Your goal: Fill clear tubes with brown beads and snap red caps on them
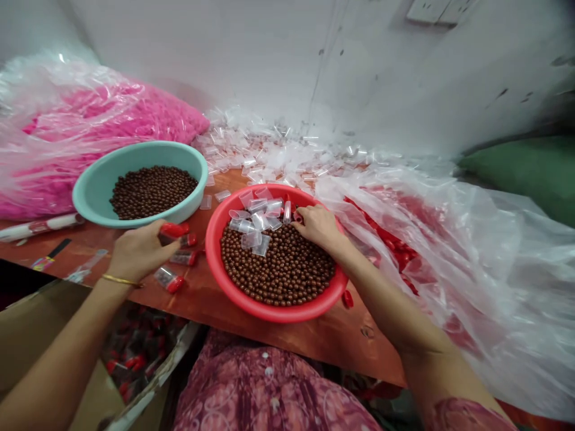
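My left hand (139,251), a gold bangle at its wrist, is over the table with thumb and forefinger around a small red-capped tube (174,230), slightly blurred. Other clear tubes with red caps (169,279) lie beside it, dark beads inside. Over the far right side of a red bowl (276,314), my right hand (317,226) has its fingers curled in a pinch on a small red cap (297,216), partly hidden by the fingers. Brown beads (278,275) fill the bowl. Several empty clear tubes (258,221) lie on top of them.
A turquoise bowl (90,185) of brown beads stands left, before a bag of pink pieces (135,111). Clear tubes (269,146) are heaped along the wall. On the right is a plastic bag (485,239) with red pieces. A cardboard box (49,323) of capped tubes sits below.
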A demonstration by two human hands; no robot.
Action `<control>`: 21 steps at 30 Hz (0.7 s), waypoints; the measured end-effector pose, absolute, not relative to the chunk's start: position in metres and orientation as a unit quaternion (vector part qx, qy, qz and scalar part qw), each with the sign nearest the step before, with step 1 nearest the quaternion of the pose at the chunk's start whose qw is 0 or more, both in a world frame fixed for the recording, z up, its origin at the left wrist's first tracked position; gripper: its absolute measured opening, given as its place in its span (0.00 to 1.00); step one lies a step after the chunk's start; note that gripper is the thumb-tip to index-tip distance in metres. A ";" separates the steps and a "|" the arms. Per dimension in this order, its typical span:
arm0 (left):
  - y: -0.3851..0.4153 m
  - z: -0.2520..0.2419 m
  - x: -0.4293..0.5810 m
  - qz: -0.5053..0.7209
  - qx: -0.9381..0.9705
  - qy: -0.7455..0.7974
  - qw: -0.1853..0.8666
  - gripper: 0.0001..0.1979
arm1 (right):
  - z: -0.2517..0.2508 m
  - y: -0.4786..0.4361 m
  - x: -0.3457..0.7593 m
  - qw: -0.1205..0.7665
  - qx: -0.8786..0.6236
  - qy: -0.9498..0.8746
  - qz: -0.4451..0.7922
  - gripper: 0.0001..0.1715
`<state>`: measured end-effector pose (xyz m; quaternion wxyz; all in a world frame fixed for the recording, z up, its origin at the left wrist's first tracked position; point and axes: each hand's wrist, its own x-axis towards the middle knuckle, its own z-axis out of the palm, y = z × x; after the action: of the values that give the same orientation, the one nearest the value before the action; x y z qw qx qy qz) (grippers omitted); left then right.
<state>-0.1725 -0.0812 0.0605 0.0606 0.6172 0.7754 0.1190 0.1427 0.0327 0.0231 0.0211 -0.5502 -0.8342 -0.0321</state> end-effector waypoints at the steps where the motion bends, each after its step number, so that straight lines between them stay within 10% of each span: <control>1: -0.082 0.053 -0.189 0.088 0.606 0.789 0.048 0.10 | 0.021 0.034 0.141 0.011 -0.548 -0.836 -0.039 0.16; 9: -0.083 0.055 -0.168 0.083 0.757 0.646 -0.053 0.12 | 0.028 0.010 0.150 0.092 -0.635 -0.766 -0.035 0.16; 16: -0.046 0.048 -0.065 0.013 0.839 0.534 0.103 0.25 | 0.006 -0.005 0.168 0.285 -0.576 -0.759 0.100 0.12; 21: -0.034 0.044 -0.061 0.009 0.804 0.582 0.119 0.14 | -0.003 0.001 0.177 0.380 -0.457 -0.797 0.106 0.09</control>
<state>-0.0615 -0.0343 0.0436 0.1187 0.8041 0.5824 0.0093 0.1771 0.0007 -0.0034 0.3797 -0.4574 -0.7971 0.1059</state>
